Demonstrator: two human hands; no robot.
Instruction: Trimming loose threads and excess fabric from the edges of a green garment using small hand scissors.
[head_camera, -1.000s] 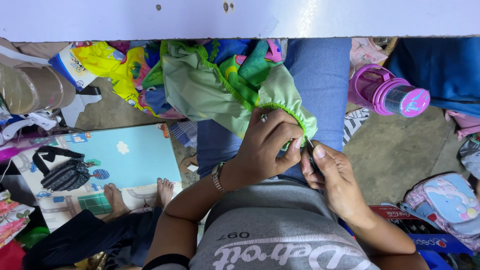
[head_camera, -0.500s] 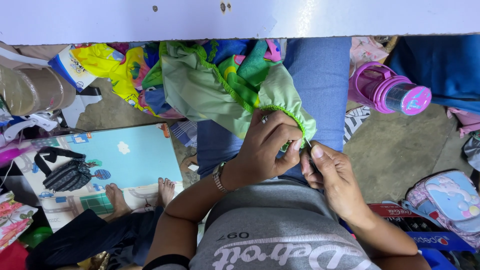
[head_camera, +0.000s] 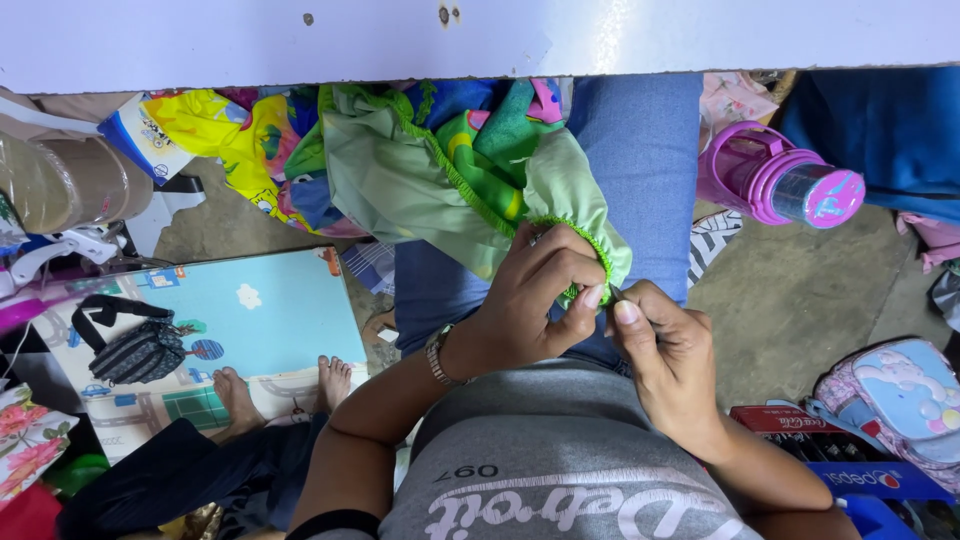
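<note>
A white table edge (head_camera: 480, 40) runs across the far side of the view, and the hands work in the narrow space between it and the person's lap. Clutter closes in on both sides: a pink bottle (head_camera: 780, 180) on its side far right, a pale blue bag (head_camera: 900, 395) near right, a light blue play mat (head_camera: 260, 320) with a small dark pouch (head_camera: 140, 345) on the left.

The green cloth (head_camera: 420, 180) hangs from under the table edge down onto the blue-clad knee (head_camera: 640, 150). Its gathered, stitched hem curls over the left hand (head_camera: 540, 300), whose fingers are clenched around that hem, thumb pressed at the near end. The right hand (head_camera: 665, 350) sits just right of it, thumb and forefinger pinched on something thin and dark at the hem, possibly a needle; it is too small to tell.

The floor (head_camera: 810, 300) is bare grey concrete. Another person's bare feet (head_camera: 285, 390) rest on the mat's near edge.
</note>
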